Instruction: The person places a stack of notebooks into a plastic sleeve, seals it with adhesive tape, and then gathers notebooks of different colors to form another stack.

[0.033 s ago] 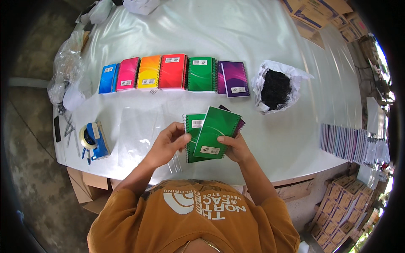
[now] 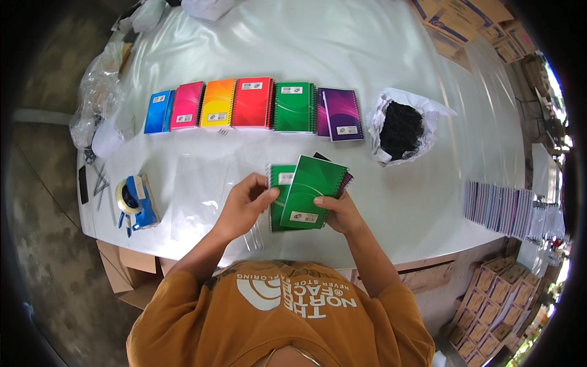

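Observation:
Above the near side of the table, I hold a small fanned bunch of spiral notebooks. A green notebook [image 2: 315, 189] lies tilted on top, with my right hand [image 2: 339, 211] closed on its right edge, thumb across the cover. Behind it to the left is a second green notebook [image 2: 277, 211], its spiral-bound left edge pinched by my left hand [image 2: 252, 202]. The corner of a purple notebook [image 2: 348, 180] peeks out beyond the top one, next to my right fingers. How many notebooks are in the bunch is hidden.
Beyond my hands runs a row of notebook stacks: blue [image 2: 158, 113], pink [image 2: 186, 105], yellow [image 2: 217, 103], red [image 2: 251, 103], green [image 2: 291, 107] and purple [image 2: 343, 114]. White paper [image 2: 435, 110] holds black material at right. A blue tape dispenser [image 2: 145, 205] and clear plastic sleeves [image 2: 195, 189] lie left.
The rear green notebook has slid slightly right, further under the top one. My left hand has shifted a little with it. My right hand's grip looks the same.

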Demonstrator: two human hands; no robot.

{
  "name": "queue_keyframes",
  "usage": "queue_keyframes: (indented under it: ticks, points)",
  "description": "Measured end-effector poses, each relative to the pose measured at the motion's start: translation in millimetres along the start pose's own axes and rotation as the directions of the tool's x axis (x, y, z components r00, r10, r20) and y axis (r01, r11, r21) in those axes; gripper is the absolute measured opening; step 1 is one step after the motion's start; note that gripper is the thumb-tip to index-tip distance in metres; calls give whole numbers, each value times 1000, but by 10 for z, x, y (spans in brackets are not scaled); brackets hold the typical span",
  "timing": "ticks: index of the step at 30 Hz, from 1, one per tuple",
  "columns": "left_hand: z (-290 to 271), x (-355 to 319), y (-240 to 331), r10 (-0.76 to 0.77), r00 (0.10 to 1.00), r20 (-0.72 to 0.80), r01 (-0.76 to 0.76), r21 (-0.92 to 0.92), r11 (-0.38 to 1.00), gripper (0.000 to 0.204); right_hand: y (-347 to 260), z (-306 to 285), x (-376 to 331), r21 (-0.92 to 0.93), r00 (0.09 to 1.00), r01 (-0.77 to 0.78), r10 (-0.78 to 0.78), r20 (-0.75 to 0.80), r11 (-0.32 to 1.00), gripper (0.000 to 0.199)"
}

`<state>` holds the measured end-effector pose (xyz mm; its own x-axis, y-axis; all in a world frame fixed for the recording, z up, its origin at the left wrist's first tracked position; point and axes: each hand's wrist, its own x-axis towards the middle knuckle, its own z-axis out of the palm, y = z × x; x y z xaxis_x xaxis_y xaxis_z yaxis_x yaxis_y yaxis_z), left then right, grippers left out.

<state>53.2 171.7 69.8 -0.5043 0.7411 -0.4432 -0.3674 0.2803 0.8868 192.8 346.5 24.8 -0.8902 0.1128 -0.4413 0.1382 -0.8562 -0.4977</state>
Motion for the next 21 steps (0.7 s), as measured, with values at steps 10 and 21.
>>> queue_keyframes:
  ticks: [10,21]
  points:
    - [-798,1288,-256,703,691,167,-105,986,-131,41,229,-57,519,161,996,-4,18,-84,987,49]
    - [-972,1243,202,661,738,-135,-315,797,515,12,117,-220,754,155,996,-67,76,-52,986,43]
